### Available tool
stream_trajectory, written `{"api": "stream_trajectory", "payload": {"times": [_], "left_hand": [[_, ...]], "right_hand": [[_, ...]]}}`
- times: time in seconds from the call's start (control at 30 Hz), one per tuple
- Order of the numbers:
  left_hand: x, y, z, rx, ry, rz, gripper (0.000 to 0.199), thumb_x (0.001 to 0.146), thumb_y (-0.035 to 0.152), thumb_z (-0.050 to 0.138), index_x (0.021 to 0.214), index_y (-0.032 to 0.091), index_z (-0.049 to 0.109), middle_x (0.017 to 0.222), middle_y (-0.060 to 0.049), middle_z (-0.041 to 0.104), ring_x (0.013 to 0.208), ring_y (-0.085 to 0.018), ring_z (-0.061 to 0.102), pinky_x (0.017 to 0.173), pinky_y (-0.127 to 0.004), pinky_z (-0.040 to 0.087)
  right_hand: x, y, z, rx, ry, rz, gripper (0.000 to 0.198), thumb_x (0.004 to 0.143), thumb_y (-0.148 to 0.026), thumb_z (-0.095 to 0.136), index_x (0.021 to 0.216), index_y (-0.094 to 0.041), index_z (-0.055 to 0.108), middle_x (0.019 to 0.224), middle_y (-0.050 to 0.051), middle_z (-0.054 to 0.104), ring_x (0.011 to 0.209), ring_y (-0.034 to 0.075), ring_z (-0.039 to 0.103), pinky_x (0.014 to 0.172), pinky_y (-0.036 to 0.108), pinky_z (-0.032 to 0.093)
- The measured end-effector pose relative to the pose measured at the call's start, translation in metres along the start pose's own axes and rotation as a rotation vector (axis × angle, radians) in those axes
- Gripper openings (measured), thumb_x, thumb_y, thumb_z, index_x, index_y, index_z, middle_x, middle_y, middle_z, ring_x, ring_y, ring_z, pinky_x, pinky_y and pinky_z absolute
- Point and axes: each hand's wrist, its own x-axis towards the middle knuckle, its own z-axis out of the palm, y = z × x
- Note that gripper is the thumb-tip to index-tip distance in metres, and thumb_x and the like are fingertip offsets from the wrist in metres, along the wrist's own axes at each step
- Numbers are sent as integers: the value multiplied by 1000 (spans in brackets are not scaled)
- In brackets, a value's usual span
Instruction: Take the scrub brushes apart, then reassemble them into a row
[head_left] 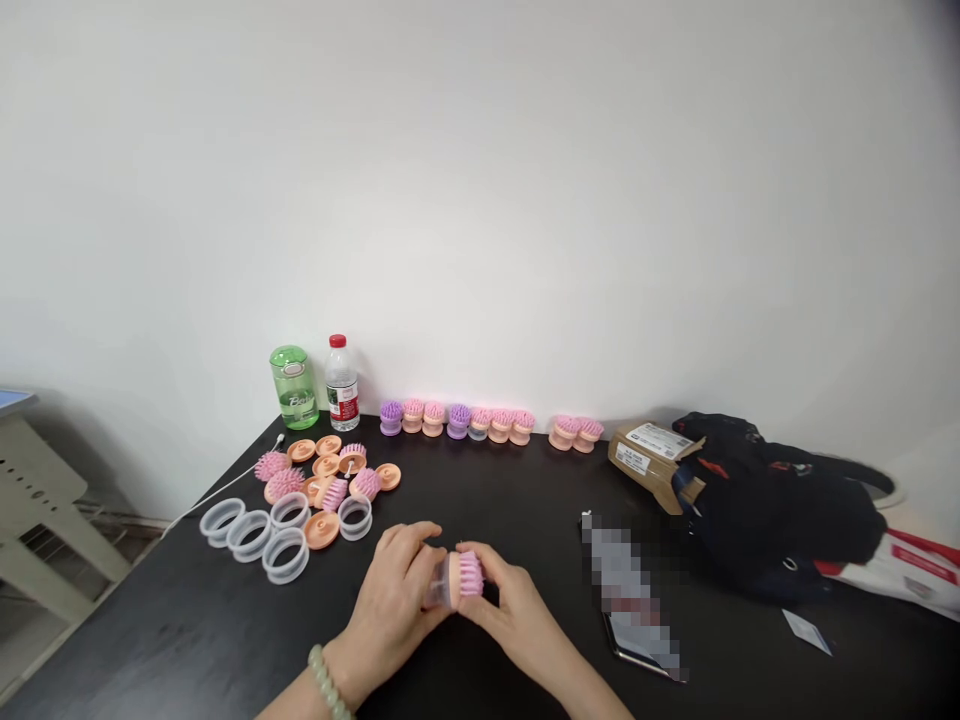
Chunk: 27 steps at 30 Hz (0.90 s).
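Between my two hands is a small round scrub brush (466,576) with pink bristles, a peach rim and a clear body, tipped on its side above the table. My left hand (397,575) wraps round the clear body. The fingers of my right hand (510,598) grip the bristle end. To the left lie loose parts: clear plastic rings (286,556), peach discs (322,530) and pink bristle heads (285,485). Along the wall stands a row of scrub brushes (501,426) in pink and purple, bristles up.
A green container (295,388) and a water bottle (343,385) stand at the back left. On the right are a phone (637,640), a cardboard box (652,455), a dark cloth bag (787,510) and a small white card (807,632). A white cable (217,492) crosses the table's left edge.
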Motion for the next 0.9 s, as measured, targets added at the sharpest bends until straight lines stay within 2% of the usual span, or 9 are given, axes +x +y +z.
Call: {"api": "stream_trajectory", "payload": {"times": [0.07, 0.17, 0.23, 0.3, 0.43, 0.53, 0.67, 0.77, 0.9], "left_hand": [[1, 1, 0, -8, 0, -6, 35, 74, 14, 76, 104, 19, 58, 114, -12, 60, 101, -28, 61, 85, -44, 55], [1, 2, -1, -33, -12, -61, 39, 71, 19, 81, 104, 20, 59, 114, -12, 60, 102, -29, 62, 84, -44, 57], [1, 3, -2, -38, -17, -79, 40, 70, 20, 82, 104, 21, 60, 114, -11, 61, 102, -29, 63, 83, -43, 58], [1, 3, -2, -31, -15, -61, 39, 71, 16, 80, 104, 20, 60, 114, -12, 61, 102, -29, 63, 83, -43, 58], [1, 3, -1, -20, -15, -22, 41, 71, 10, 77, 107, 18, 60, 116, -13, 61, 104, -29, 62, 87, -44, 57], [0, 1, 1, -38, -24, -60, 41, 71, 16, 80, 107, 19, 60, 115, -12, 60, 104, -30, 63, 87, -44, 58], [-1, -1, 2, -32, -13, -80, 42, 70, 18, 82, 107, 19, 61, 115, -13, 61, 103, -30, 64, 86, -44, 59], [-1, 0, 1, -31, -11, -55, 40, 71, 17, 80, 106, 20, 61, 115, -12, 61, 105, -30, 63, 87, -45, 58], [1, 2, -2, -57, -36, -78, 39, 72, 21, 80, 106, 21, 61, 114, -12, 62, 105, -30, 64, 88, -45, 58]], "right_hand": [[-1, -4, -1, -40, 21, -39, 34, 77, -18, 67, 110, -26, 63, 104, 3, 70, 96, 25, 66, 89, 39, 51], [-2, -10, -3, -41, 37, -93, 55, 67, -8, 69, 118, -27, 60, 124, 4, 64, 116, 26, 59, 103, 40, 43], [-2, -11, -4, -18, 17, -41, 72, 64, -8, 73, 130, -28, 53, 132, 4, 59, 122, 26, 55, 107, 41, 40], [-2, -9, -4, -21, 5, 45, 78, 63, -11, 76, 135, -27, 49, 126, 4, 63, 115, 26, 59, 102, 41, 44], [-2, -8, -3, -70, 3, 4, 45, 71, -13, 69, 114, -26, 62, 104, 1, 69, 96, 23, 65, 88, 37, 49], [-3, -10, -4, -77, 26, -87, 53, 68, -6, 69, 116, -27, 62, 119, 2, 65, 112, 23, 60, 101, 37, 44], [-3, -7, -5, -57, 21, 24, 77, 61, -9, 77, 132, -27, 52, 130, 4, 60, 120, 26, 56, 104, 40, 42], [-2, -6, -4, -79, 21, 47, 60, 66, -14, 76, 122, -25, 58, 114, 4, 67, 106, 26, 62, 94, 40, 48], [-2, -10, -5, -70, 62, -121, 40, 71, -8, 67, 107, -25, 65, 110, 2, 68, 104, 23, 62, 94, 37, 47]]}}
